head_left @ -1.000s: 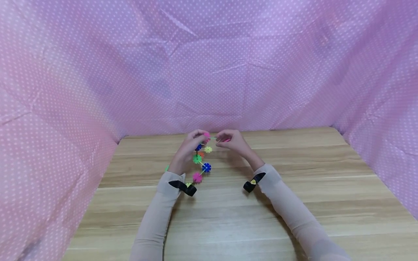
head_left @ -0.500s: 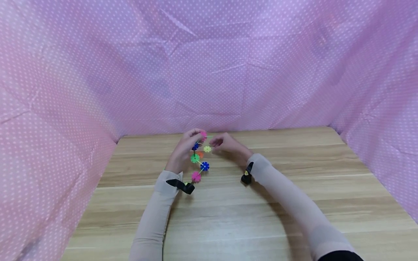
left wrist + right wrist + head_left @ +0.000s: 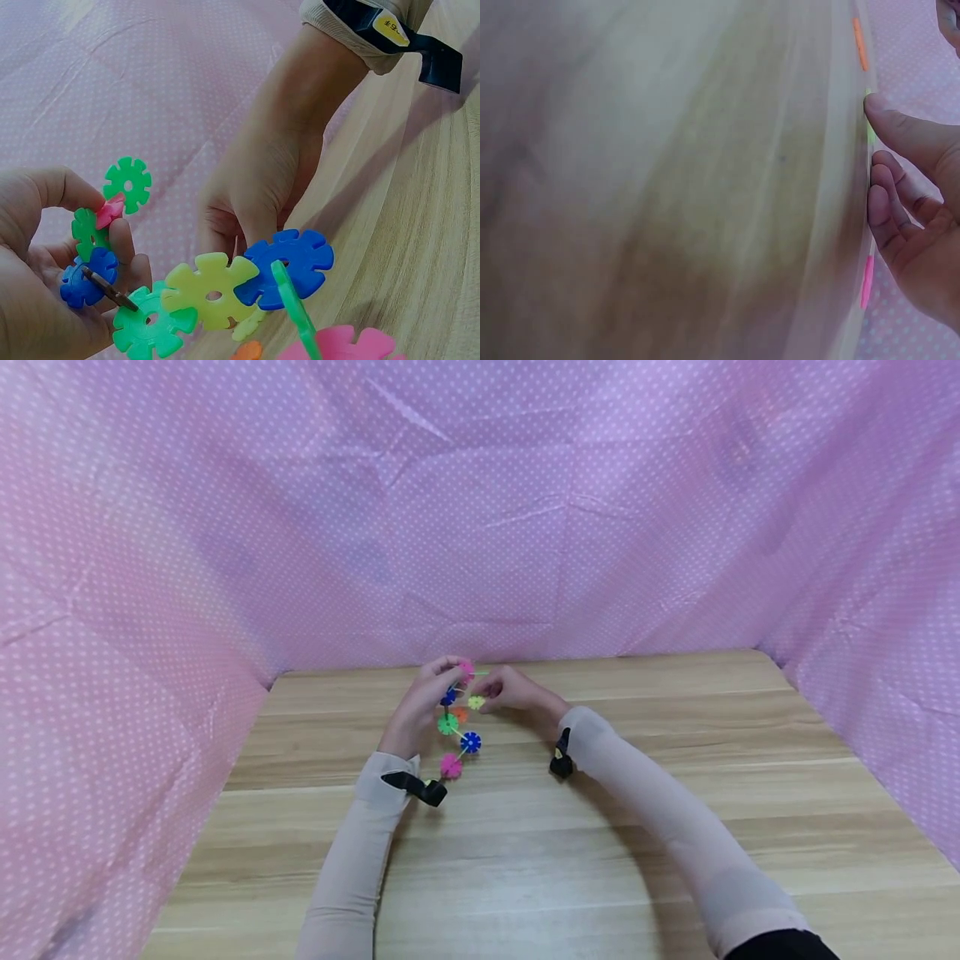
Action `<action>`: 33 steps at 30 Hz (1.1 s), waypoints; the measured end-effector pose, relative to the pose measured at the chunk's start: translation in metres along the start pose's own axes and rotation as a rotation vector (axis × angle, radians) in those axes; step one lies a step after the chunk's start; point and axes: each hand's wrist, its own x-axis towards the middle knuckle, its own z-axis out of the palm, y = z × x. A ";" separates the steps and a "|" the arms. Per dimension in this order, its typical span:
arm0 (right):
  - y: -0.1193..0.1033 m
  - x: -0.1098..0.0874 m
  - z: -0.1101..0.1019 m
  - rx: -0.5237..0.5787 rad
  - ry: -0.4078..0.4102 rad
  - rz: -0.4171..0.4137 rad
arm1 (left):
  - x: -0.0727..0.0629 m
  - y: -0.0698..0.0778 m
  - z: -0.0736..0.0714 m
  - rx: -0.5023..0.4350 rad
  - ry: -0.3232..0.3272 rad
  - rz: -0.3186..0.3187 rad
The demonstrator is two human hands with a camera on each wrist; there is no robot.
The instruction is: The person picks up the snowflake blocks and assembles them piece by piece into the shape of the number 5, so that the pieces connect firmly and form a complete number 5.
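Observation:
My left hand (image 3: 411, 710) holds up a zigzag chain of notched plastic snowflake discs (image 3: 470, 742) in pink, blue, green and yellow. In the left wrist view its thumb and fingers pinch near a pink disc (image 3: 111, 211), with a green disc (image 3: 127, 185) sticking out at the chain's end. My right hand (image 3: 513, 688) is low over the table, by a loose yellow disc (image 3: 476, 702). In the right wrist view its thumb tip touches that disc's edge and the bent fingers rest on the tabletop.
A loose orange disc (image 3: 859, 45) and a loose pink disc (image 3: 866, 282) lie on the wooden table (image 3: 525, 860) either side of the right hand. Pink dotted cloth (image 3: 480, 527) hangs behind the table and along both sides. Each wrist wears a black strap (image 3: 561, 756).
My right hand has left the chain's green end disc and come down leftward to the loose yellow disc. The left hand, still holding the chain, has shifted slightly left.

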 end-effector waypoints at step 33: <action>-0.011 -0.037 -0.012 0.099 -0.065 0.143 | 0.002 0.000 0.002 -0.038 -0.011 0.001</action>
